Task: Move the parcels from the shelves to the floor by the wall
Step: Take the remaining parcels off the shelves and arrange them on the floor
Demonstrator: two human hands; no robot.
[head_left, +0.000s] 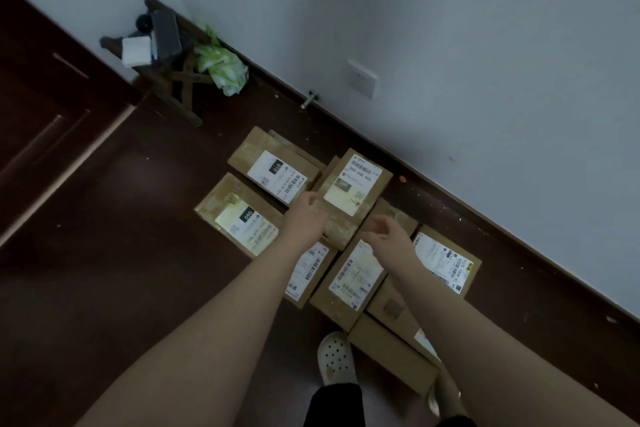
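Note:
Several cardboard parcels with white shipping labels lie on the dark floor beside the white wall. One labelled parcel (353, 187) lies on top of the others in the middle of the group. My left hand (306, 217) rests against that parcel's left edge with relaxed fingers. My right hand (389, 234) hovers near its lower right corner, fingers loosely curled and holding nothing. Around them lie a parcel marked 010 (273, 172), a parcel marked 060 (239, 218), a parcel under my right wrist (353, 279) and a parcel nearest the wall (446, 265).
A small wooden stool (173, 80) with a dark object and a white pad stands in the corner, with a green-and-white bag (223, 68) beside it. A dark door (52, 107) is at left. A door stop (309, 99) and a wall socket (362, 77) are on the wall. My foot in a white clog (336, 357) stands below the parcels.

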